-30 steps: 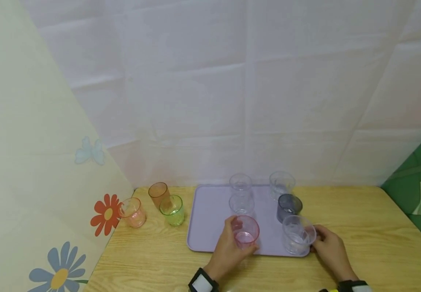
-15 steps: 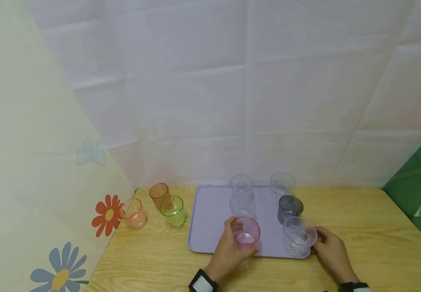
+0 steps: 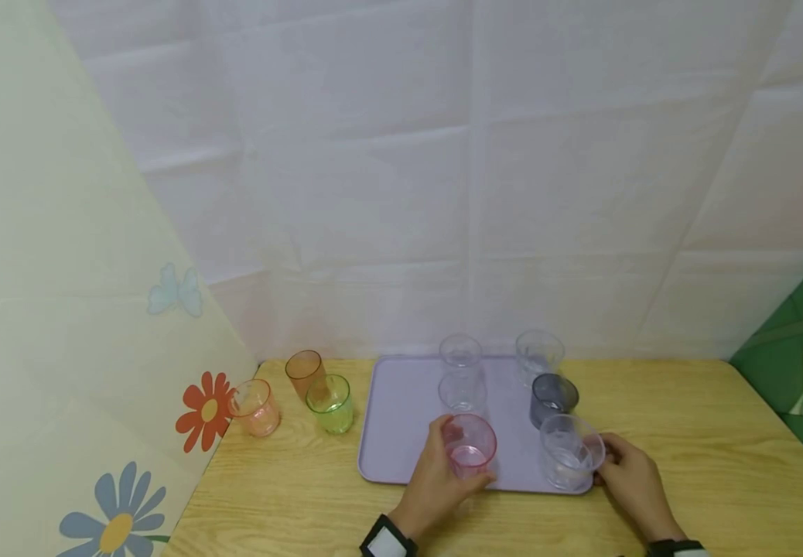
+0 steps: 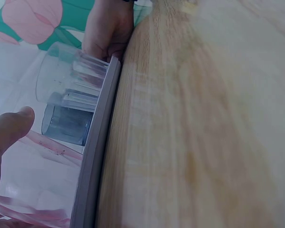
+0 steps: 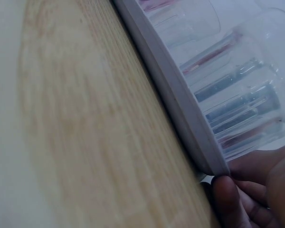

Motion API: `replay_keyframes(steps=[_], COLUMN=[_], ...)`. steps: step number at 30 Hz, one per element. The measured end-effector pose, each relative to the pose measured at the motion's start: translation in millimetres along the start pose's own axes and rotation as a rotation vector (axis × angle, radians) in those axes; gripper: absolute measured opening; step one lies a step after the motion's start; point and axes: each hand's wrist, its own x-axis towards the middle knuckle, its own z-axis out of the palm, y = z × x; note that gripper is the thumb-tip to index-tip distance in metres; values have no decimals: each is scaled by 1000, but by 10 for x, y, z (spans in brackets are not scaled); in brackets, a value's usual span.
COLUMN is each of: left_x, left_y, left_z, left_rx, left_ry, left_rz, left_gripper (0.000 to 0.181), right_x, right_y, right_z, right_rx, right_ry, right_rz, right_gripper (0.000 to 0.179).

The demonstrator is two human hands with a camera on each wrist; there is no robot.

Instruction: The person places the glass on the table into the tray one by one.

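My left hand (image 3: pixel 436 481) curls round a pink see-through glass (image 3: pixel 471 445) at the front of a lilac tray (image 3: pixel 393 445); in the left wrist view its thumb (image 4: pixel 14 127) shows beside the pink glass (image 4: pixel 42 173). At the tray's front right corner, my right hand (image 3: pixel 630 473) pinches the edge, thumb (image 5: pixel 225 192) below the rim and fingers above. Right beside those fingers stands a wide clear glass (image 3: pixel 568 456). Behind it is a smoky grey glass (image 3: pixel 553 401). Several more clear glasses (image 3: pixel 539 356) stand farther back on the tray.
Left of the tray, an orange-brown glass (image 3: pixel 304 375), a green glass (image 3: pixel 332 406) and a pale orange glass (image 3: pixel 257 410) stand on the wood-grain table (image 3: pixel 290 495). A white sheet (image 3: pixel 401 193) hangs behind the table, and a flower-patterned wall (image 3: pixel 81 348) runs along the left.
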Motion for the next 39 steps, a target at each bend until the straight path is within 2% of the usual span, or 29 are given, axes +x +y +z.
replay_keyframes(steps=[12, 21, 32, 39], left_x=[-13, -39, -79, -109], left_y=[-18, -53, -81, -78], left_z=[4, -21, -81, -145], left_rx=[-56, -32, -54, -44], left_ry=[5, 0, -37, -37], left_rz=[-27, -15, -59, -74], left_gripper=[95, 95, 100, 99], right_x=[0, -15, -23, -16], right_y=[-19, -28, -11, -41], right_z=[-12, -7, -14, 6], right_rx=[-14, 0, -8, 10], right_ry=[-19, -8, 36, 37], right_rz=[49, 39, -42, -25], right_gripper=[31, 30, 22, 22])
